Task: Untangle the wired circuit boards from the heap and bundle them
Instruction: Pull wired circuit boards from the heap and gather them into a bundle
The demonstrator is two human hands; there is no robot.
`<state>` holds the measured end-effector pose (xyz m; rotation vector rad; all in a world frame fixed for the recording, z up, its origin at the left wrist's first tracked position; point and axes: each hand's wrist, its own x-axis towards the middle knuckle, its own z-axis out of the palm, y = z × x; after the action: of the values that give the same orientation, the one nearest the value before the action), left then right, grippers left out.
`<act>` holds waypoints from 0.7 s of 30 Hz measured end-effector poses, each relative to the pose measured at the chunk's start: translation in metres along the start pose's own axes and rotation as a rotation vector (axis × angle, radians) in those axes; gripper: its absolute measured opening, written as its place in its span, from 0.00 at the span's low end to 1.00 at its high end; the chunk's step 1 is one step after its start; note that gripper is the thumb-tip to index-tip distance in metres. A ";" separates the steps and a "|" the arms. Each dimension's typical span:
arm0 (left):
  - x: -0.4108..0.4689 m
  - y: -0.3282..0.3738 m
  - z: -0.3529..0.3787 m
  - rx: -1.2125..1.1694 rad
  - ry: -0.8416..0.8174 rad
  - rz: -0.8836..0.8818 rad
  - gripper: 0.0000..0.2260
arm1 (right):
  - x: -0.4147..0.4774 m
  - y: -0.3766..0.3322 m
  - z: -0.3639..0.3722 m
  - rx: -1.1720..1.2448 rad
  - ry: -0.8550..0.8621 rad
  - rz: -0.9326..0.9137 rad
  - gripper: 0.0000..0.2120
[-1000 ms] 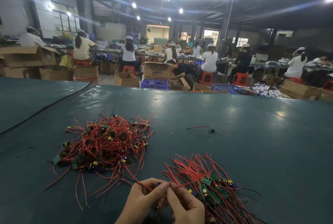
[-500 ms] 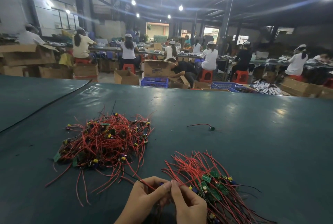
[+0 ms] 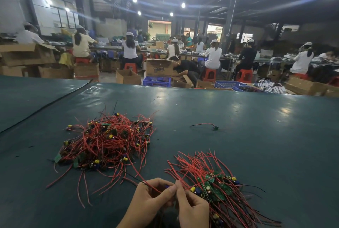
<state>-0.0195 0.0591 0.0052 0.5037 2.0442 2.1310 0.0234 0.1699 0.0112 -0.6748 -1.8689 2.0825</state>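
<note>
— Where are the person's hands?

— At the near edge of the dark green table (image 3: 256, 136); the left hand (image 3: 150, 202) and the right hand (image 3: 192, 207) meet fingertip to fingertip.

— Loose or clenched?

— Both are curled tight. The left thumb and forefinger pinch a small wired board (image 3: 167, 186), of which only a blue part shows between the fingers; its thin red lead (image 3: 146, 184) runs up and left toward the heap. The right thumb presses against the left forefinger at the same spot, the other fingers folded under; it grips the small wired board too, though how much lies inside that hand cannot be told.

— And the heap?

— The tangled heap of red wires, green circuit boards and yellow and blue parts (image 3: 106, 143) lies left of the table's middle; loose red ends trail toward the near edge, some close to the left hand.

— The sorted ones?

— A bundle of green boards with long red wires laid roughly one way (image 3: 211, 178) lies just right of the hands by the near edge; the right hand touches it.

— Anything else?

— A lone board with a red wire (image 3: 214, 127) lies right of the middle, apart from both piles; beyond the far edge are seated workers in white caps (image 3: 212, 57), cardboard boxes (image 3: 161, 68) and a blue crate (image 3: 156, 81).
</note>
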 end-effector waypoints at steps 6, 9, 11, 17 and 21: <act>-0.003 0.000 0.001 0.101 -0.012 0.041 0.13 | 0.003 0.000 -0.003 -0.003 -0.020 0.069 0.18; -0.004 0.000 0.002 0.124 -0.008 0.052 0.12 | 0.006 0.002 -0.004 -0.014 0.000 0.069 0.19; -0.004 0.001 0.002 0.115 -0.004 0.057 0.09 | 0.007 0.002 -0.003 -0.012 0.003 0.050 0.18; -0.002 0.004 0.000 0.023 0.049 0.040 0.04 | 0.009 -0.004 -0.008 0.152 0.016 -0.004 0.16; 0.002 0.004 0.000 -0.154 0.145 -0.012 0.07 | 0.015 -0.008 -0.014 0.266 0.066 -0.056 0.15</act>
<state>-0.0206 0.0593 0.0090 0.3241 1.9248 2.3573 0.0163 0.1902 0.0152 -0.6102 -1.5205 2.1900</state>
